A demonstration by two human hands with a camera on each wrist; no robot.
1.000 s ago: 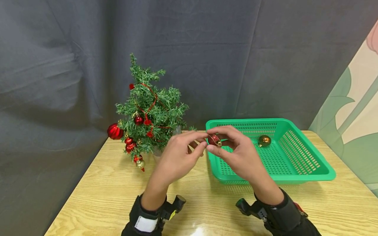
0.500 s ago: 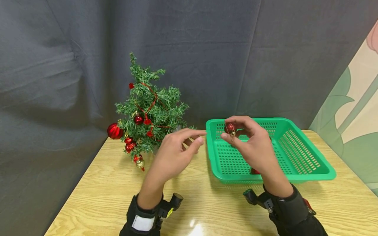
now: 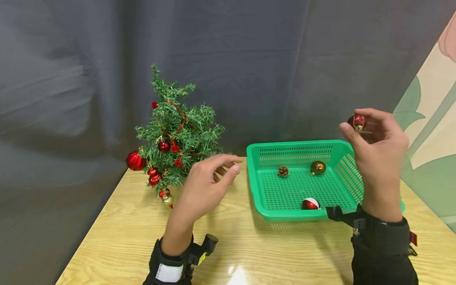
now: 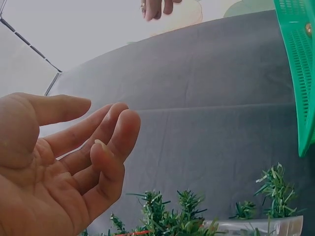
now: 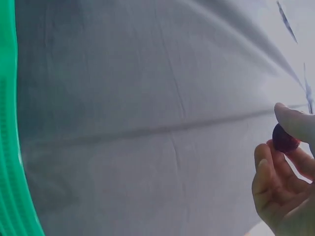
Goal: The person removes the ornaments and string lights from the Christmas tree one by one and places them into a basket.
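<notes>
The right hand (image 3: 377,152) pinches a small red bauble (image 3: 358,121) between thumb and fingers, raised above the green basket (image 3: 356,206) at its 2 o'clock corner. The little tree (image 3: 178,134) lies far toward 9 o'clock, nearer the left hand (image 3: 206,188), which hangs open and holds nothing. The head view shows three ornaments in the basket; the wrist views do not.

I can read no text, label, brand, number or sign in any of my three views. The white patch on the left wrist strap (image 3: 169,272) at the bottom edge of the head view is blank as far as I can tell, and the small yellow tag (image 3: 202,258) on the wrist camera beside it is too small to read.
</notes>
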